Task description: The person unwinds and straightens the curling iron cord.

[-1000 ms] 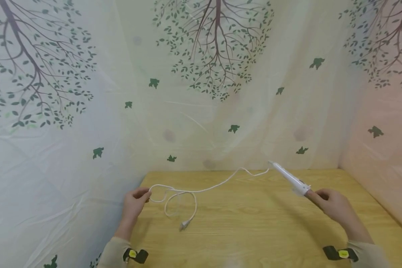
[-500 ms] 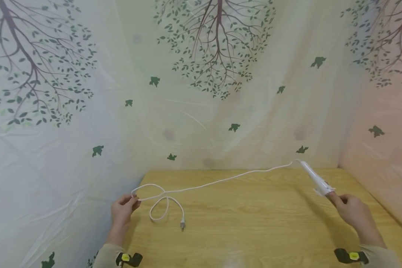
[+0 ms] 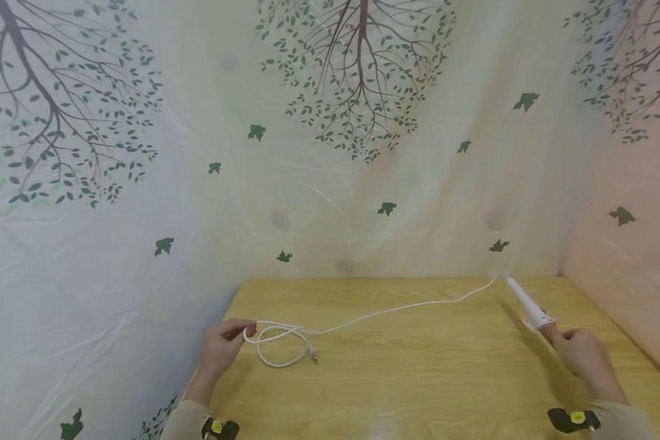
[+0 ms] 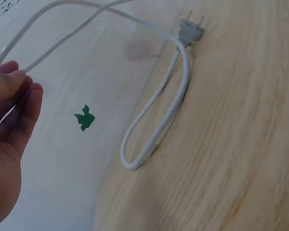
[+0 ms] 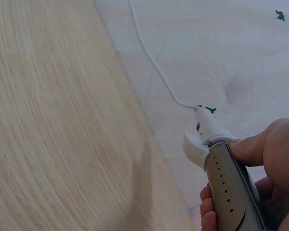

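Observation:
My left hand (image 3: 223, 347) pinches a loop of white power cord (image 3: 282, 324) between thumb and fingers, over the table's left side. Below the pinch hangs another loop, with the grey two-pin plug (image 4: 190, 32) close to the tabletop. On the right side, my right hand (image 3: 585, 354) grips what looks like a curling iron (image 5: 225, 185) by its grey-brown barrel, which has a row of small holes. Its white handle (image 3: 526, 300) points away from me, and the cord leaves from that far end. A white lever (image 5: 196, 150) sticks out beside the barrel.
A wood-grain table (image 3: 396, 379) lies under both hands. Pale plastic sheeting (image 3: 330, 201) printed with trees and green birds stands behind and on both sides, close to the table's edges.
My right hand has moved right with the curling iron, drawing the cord out longer. My left hand went left, then came back right with its loop. The plug swung about and ended slightly farther right.

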Demonstrator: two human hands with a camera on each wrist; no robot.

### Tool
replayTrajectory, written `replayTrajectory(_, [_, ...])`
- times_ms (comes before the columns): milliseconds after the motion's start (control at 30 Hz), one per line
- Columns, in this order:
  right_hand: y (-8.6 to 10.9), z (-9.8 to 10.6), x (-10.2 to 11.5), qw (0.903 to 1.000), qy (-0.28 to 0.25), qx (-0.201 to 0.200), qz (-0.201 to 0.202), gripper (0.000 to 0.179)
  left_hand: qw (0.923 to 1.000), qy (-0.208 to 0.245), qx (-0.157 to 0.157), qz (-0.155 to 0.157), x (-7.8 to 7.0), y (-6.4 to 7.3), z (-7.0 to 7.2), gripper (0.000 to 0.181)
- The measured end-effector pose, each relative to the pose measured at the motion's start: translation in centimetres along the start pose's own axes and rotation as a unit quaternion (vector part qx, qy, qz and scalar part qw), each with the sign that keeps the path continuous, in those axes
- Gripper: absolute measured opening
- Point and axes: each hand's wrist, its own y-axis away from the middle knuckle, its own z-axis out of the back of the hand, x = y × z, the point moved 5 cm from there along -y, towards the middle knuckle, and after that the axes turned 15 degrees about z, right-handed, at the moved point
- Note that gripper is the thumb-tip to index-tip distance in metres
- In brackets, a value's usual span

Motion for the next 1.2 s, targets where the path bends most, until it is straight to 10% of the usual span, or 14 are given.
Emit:
replayTrajectory(133, [-0.3, -1.0, -0.1, 0.9999, -0.014, 0.006, 0.001, 0.076, 0.9916, 0.017, 0.081, -0.099, -0.1, 0.7, -1.8, 0.017])
replayTrajectory(300, [-0.5, -2.0, -0.3, 0.9995, -0.024, 0.022, -0.001, 0.075, 0.9796, -0.002, 0.161, -0.120, 0.6, 1.7, -3.6, 0.022])
replayTrajectory(600, [-0.8, -3.0, -0.2, 0.9992, -0.019, 0.036, 0.004, 0.081, 0.9862, -0.105, 0.124, -0.030, 2.5, 1.2, -4.9, 0.021])
replayTrajectory(800, [-0.5, -4.2, -0.2, 0.9987, -0.023, 0.043, 0.013, 0.075, 0.9726, -0.182, 0.130, 0.062, 3.6, 1.7, -5.7, 0.023])
replayTrajectory(1200, [-0.4, -4.4, -0.2, 0.9995, -0.004, 0.025, 0.019, 0.074, 0.9588, -0.230, 0.141, 0.090, 3.6, 2.0, -6.2, 0.012])
